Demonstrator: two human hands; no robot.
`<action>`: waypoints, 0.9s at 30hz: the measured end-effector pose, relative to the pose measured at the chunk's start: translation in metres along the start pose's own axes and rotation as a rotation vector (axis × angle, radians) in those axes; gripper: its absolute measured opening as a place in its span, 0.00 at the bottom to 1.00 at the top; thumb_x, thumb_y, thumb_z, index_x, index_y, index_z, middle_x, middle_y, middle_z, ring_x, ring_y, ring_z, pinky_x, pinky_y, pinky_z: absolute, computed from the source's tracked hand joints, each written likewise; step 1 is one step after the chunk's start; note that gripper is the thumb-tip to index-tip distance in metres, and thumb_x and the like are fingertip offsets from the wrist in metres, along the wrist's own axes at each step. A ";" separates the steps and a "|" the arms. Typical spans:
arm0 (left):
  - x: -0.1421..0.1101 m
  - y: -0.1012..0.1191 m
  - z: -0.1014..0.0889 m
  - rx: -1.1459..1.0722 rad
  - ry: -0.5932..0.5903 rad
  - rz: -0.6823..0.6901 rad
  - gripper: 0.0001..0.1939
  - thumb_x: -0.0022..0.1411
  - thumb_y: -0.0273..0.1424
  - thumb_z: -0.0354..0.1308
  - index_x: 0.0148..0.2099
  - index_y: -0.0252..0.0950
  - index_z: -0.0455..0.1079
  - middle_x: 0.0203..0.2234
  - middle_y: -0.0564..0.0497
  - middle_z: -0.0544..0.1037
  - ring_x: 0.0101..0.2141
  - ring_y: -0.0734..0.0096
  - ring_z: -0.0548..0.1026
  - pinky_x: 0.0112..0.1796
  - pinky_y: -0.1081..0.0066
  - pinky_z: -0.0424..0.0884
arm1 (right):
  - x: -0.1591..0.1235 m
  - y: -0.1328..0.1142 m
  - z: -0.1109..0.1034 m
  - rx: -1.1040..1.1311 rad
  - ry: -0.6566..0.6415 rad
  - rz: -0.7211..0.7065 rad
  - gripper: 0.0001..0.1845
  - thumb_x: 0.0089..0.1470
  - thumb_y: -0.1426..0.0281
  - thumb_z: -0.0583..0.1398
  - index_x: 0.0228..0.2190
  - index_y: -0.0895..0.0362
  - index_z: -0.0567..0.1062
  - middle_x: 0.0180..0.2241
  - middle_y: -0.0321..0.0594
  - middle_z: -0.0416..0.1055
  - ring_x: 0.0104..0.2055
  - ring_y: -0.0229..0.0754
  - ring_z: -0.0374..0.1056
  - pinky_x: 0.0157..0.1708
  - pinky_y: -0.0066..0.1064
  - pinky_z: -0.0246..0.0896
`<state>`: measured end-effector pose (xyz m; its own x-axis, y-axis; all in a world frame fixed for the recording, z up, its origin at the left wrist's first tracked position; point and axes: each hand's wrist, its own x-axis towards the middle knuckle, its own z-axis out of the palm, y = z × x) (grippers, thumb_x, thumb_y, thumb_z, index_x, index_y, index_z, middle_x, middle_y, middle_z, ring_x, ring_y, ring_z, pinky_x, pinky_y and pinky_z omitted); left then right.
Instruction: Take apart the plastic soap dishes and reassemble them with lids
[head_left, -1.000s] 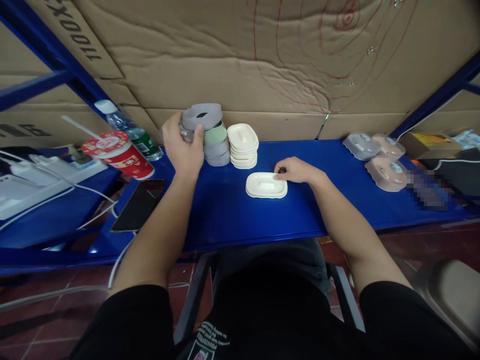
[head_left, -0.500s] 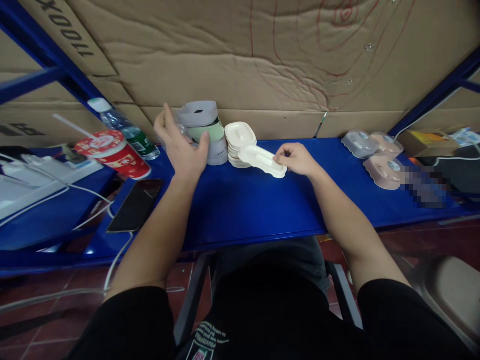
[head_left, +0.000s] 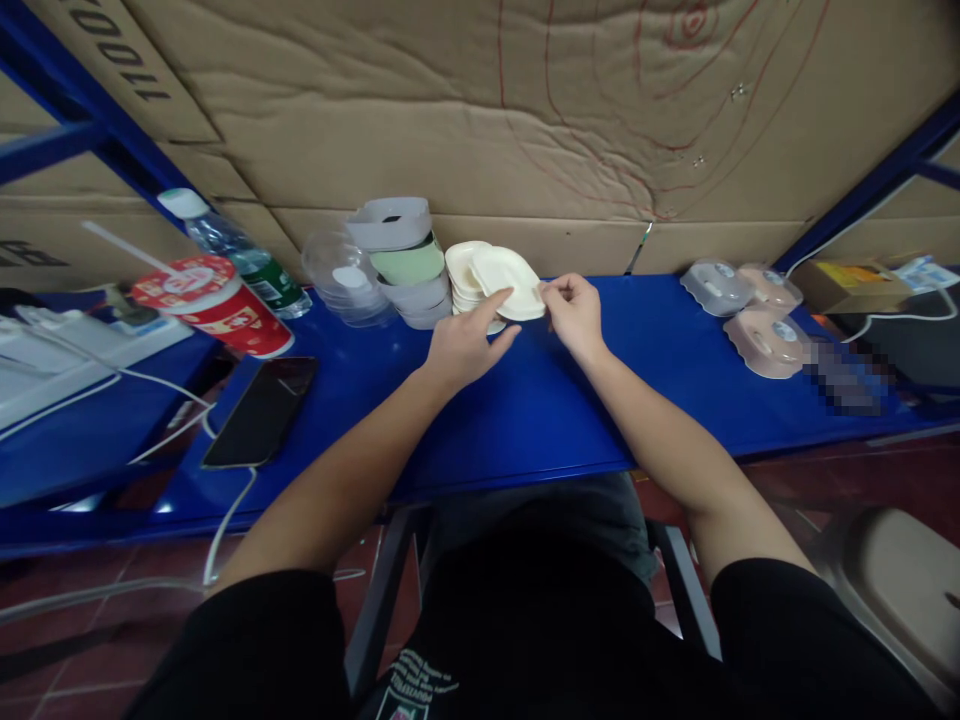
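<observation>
A cream oval plastic tray (head_left: pixel 505 280) is held tilted just above a stack of matching cream trays (head_left: pixel 463 281) at the back of the blue shelf (head_left: pixel 525 400). My right hand (head_left: pixel 571 312) pinches its right rim. My left hand (head_left: pixel 466 343) touches its near left edge with thumb and fingers. Left of the cream stack stands a pile of grey and green trays (head_left: pixel 405 262), and beside that a stack of clear lids (head_left: pixel 346 278).
A red lidded cup with a straw (head_left: pixel 214 304), a water bottle (head_left: pixel 240 254) and a black phone on a white cable (head_left: pixel 261 410) lie at left. Three capped pink and grey pieces (head_left: pixel 754 310) sit at right. Cardboard (head_left: pixel 480 130) backs the shelf.
My right hand lifted the cream tray off the shelf and carried it back over the cream stack. My left hand left the grey and green pile and came right to the tray's edge.
</observation>
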<state>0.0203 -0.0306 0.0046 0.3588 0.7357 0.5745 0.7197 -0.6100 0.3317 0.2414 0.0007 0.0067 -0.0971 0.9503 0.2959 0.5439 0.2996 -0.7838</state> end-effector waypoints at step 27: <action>0.006 -0.049 0.009 -0.068 0.112 -0.233 0.41 0.69 0.41 0.63 0.78 0.38 0.56 0.44 0.46 0.87 0.38 0.56 0.82 0.42 0.60 0.77 | 0.012 0.117 -0.177 -0.669 0.562 0.321 0.34 0.62 0.54 0.61 0.61 0.62 0.75 0.62 0.64 0.73 0.69 0.68 0.65 0.67 0.69 0.57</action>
<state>-0.0077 0.0064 -0.0149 0.1172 0.8238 0.5546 0.7322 -0.4490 0.5121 0.4519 0.0319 0.0151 0.4645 0.7459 0.4774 0.8588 -0.2479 -0.4483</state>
